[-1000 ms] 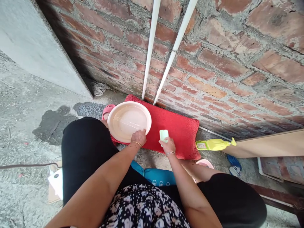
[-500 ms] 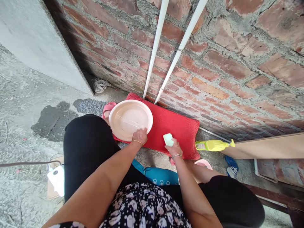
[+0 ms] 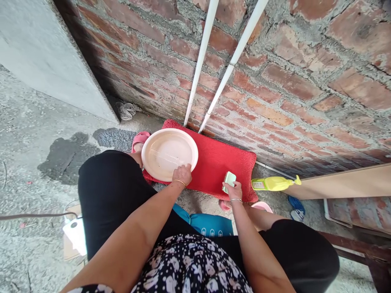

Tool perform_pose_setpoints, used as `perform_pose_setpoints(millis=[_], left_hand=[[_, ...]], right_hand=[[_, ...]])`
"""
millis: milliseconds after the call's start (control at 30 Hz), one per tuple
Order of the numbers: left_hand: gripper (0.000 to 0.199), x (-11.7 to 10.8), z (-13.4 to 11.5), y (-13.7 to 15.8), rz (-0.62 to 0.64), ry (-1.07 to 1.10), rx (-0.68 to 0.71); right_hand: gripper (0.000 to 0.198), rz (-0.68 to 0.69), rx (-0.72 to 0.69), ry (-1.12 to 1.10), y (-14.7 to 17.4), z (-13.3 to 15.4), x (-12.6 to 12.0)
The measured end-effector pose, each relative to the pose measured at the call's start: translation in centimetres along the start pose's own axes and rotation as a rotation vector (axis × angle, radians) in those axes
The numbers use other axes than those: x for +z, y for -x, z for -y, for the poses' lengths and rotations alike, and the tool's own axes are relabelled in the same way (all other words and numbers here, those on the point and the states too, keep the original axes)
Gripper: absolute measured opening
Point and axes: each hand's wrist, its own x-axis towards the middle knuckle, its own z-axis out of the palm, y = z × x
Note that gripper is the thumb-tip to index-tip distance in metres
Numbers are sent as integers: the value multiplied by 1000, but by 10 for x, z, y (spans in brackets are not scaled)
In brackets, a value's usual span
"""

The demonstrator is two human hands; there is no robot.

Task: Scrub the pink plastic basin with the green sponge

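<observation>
My left hand (image 3: 182,175) is closed on the near right rim of a pale pink basin (image 3: 161,173), which has some water in it. The basin rests over the left part of a red mat (image 3: 210,158) and looks slightly tilted. In my right hand (image 3: 234,190) is a pale green scrub brush (image 3: 229,181), gripped from the near side. Its bristles show on the left edge, and it is over the right part of the mat. Whether the bristles touch the mat, I cannot tell.
A yellow pump bottle (image 3: 270,184) lies right of the mat. Behind stands a brick wall (image 3: 171,61) with two white pipes (image 3: 225,77). A grey rag (image 3: 127,110) lies by the wall. Blue slippers (image 3: 296,208) are at right, a teal bag-like thing (image 3: 210,224) between my legs.
My right hand has moved right with the brush, which has turned so its bristles now show at the left. My left hand and the basin have shifted only slightly.
</observation>
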Motion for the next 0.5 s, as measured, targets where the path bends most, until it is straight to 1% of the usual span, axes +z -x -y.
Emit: perform_pose_setpoints(millis=[67,167,233,300,400,500], left_hand=[[35,-1,1,0,11,12,2],[35,-1,2,1,22,35,6],[37,-1,2,1,16,49,20],[41,-1,3,2,13,57,26],[38,-1,3,2,22,56,14],[37,-1,3,3,17,69,17]], right_hand=[[63,65,-82,29,16,24,19],[60,173,-169,168,36,55,47],[61,225,-224,266,46,71,64],[61,248,-284,347,54,84,78],[57,267,-377,447,60,97,90],[56,278,-440,524,58,100,90]])
